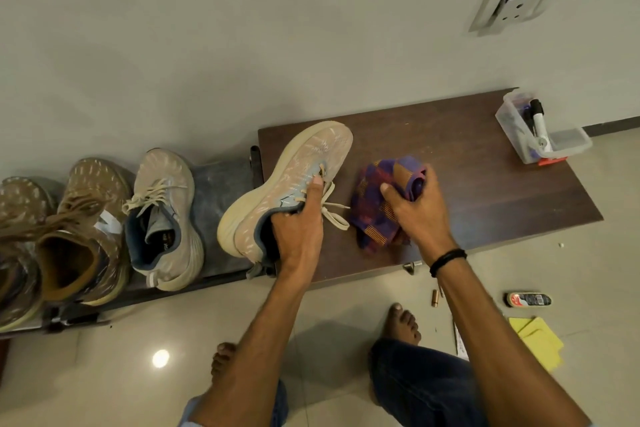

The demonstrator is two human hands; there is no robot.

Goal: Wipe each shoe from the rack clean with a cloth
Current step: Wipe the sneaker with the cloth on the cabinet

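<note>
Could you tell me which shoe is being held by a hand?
The beige shoe farthest right, on the brown board: the left hand grips its collar; the other three sit untouched on the rack.

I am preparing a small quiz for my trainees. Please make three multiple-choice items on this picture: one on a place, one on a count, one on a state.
1. Where does the clear plastic container stand?
A. on the floor tiles
B. inside a shoe
C. at the far right corner of the brown board

2. How many shoes stand on the rack in view, not counting the held beige sneaker?
A. one
B. three
C. six

3. What does the right hand do?
A. grips the checked cloth
B. hangs free
C. lifts a brush

Key:
1 C: it stands on the board's corner by the wall.
2 B: the matching sneaker and two brown shoes stand there.
3 A: its fingers curl round the cloth.
</note>
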